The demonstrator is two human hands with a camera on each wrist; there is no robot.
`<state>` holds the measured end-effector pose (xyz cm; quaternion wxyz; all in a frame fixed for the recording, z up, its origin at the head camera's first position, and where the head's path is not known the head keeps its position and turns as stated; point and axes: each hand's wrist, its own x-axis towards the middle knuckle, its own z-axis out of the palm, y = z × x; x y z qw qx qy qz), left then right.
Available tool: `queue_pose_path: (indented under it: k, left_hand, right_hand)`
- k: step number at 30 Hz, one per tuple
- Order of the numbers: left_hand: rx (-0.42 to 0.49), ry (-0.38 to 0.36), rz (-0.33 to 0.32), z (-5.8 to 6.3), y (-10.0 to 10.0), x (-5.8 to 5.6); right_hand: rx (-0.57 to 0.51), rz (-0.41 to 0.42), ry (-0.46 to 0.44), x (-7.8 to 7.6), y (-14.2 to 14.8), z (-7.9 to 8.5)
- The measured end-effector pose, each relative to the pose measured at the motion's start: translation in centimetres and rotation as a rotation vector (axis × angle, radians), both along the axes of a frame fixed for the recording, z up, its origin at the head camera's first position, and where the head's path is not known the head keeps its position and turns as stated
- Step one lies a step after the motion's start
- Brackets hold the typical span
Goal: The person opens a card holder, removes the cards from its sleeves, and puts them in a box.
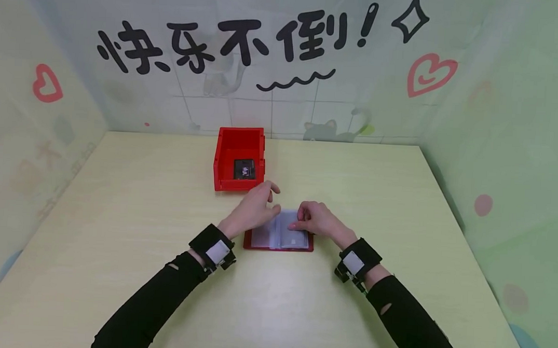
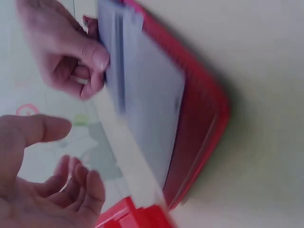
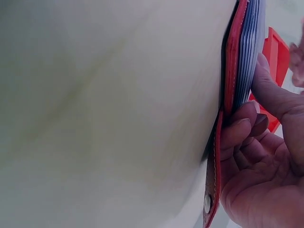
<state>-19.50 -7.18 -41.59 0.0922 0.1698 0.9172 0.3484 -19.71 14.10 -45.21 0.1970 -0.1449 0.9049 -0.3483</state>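
A red card holder (image 1: 278,249) lies spread on the table, its clear plastic sleeves (image 1: 292,238) facing up. In the right wrist view its edge shows a thick stack of sleeves and a strap (image 3: 213,183) with a metal snap. At that right edge my right hand (image 1: 321,220) pinches the sleeves, thumb on top and fingers curled at the side. My left hand (image 1: 257,204) hovers over the holder's upper left, thumb and fingers apart and nothing between them. The left wrist view shows red cover (image 2: 197,135) beyond the sleeves on the left side.
Behind my left hand stands a red plastic bin (image 1: 216,163), with a black card (image 1: 244,169) marked "VIP" inside. The pale table (image 1: 156,189) meets printed cloth walls at the back and on both sides.
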Motion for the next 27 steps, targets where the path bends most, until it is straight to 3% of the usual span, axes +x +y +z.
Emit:
queue_pose_path:
  k: [3, 10, 21, 27]
  left_hand:
    - [-0.011, -0.087, -0.056, -0.8, 0.2, 0.4]
    - [-0.025, -0.124, -0.106, -2.2, 0.1, 0.1]
    - [0.010, -0.197, -0.106, -2.6, 0.1, -0.2]
    - [0.053, -0.221, -0.080, -3.0, -0.3, -0.5]
  right_hand:
    - [0.007, -0.014, 0.002, -0.1, 0.0, 0.0]
    - [0.012, -0.028, -0.004, 0.1, 0.0, 0.1]
    - [-0.037, -0.027, -0.016, 0.2, 0.4, 0.0]
    - [-0.186, -0.052, -0.131, 0.2, 1.4, -0.3]
